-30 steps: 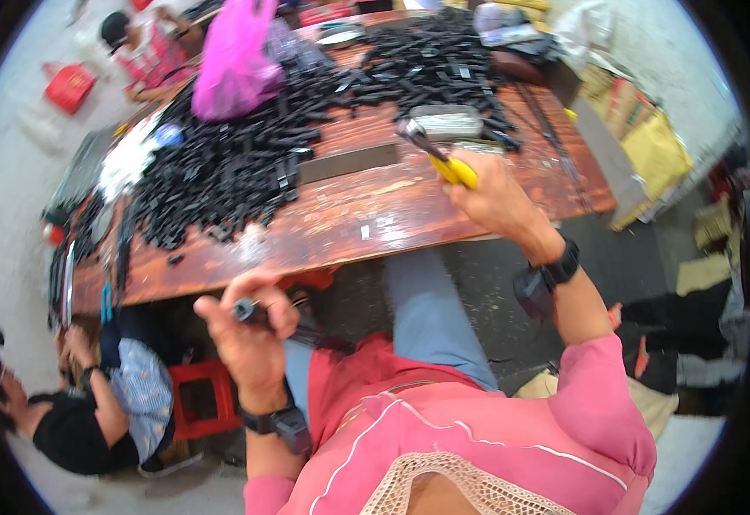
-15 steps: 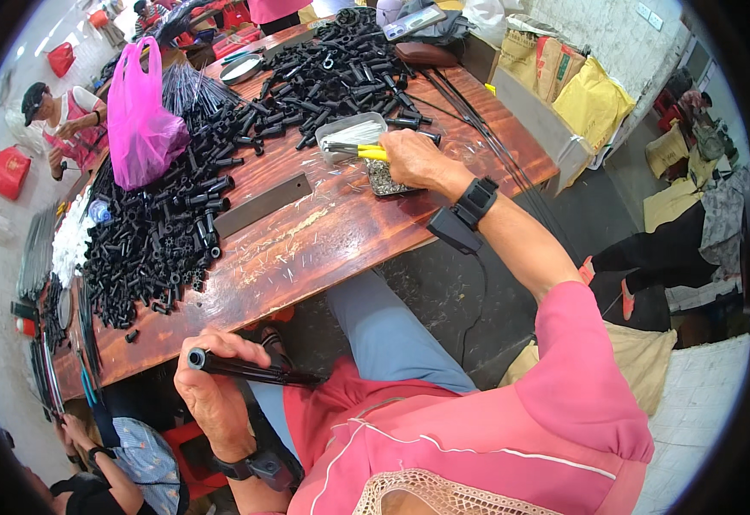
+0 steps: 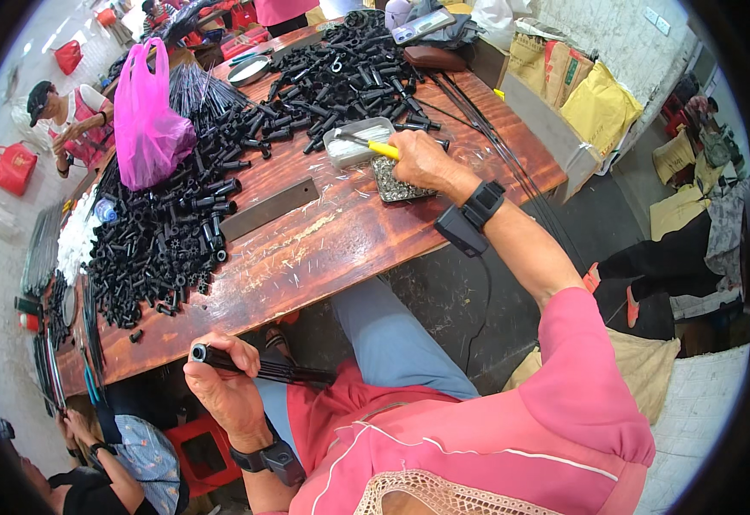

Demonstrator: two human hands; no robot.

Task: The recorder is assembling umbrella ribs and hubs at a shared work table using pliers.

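Note:
My left hand (image 3: 229, 395) is closed round a slim black bundle of rods with a round hollow end (image 3: 251, 365), like a folded umbrella frame, held near my lap. Over the table, my right hand (image 3: 426, 163) grips yellow-handled pliers (image 3: 384, 149), whose metal tip points left above a clear plastic box (image 3: 334, 157) of thin pale pieces. Under my right fingers stands a small tray (image 3: 405, 199) of tiny metal bits; whether my fingers touch them is hidden.
Black plastic tube parts (image 3: 160, 249) heap across the wooden table (image 3: 281, 300), beside a flat metal bar (image 3: 269, 210) and a pink plastic bag (image 3: 148, 129). Long dark rods (image 3: 495, 137) lie at the right. Co-workers (image 3: 79, 129) sit at the left, and sacks (image 3: 594, 103) stand at right.
My right hand has turned the pliers, so that their handles now look close together and their tip points up over the box. My left hand keeps its hold on the black rod bundle.

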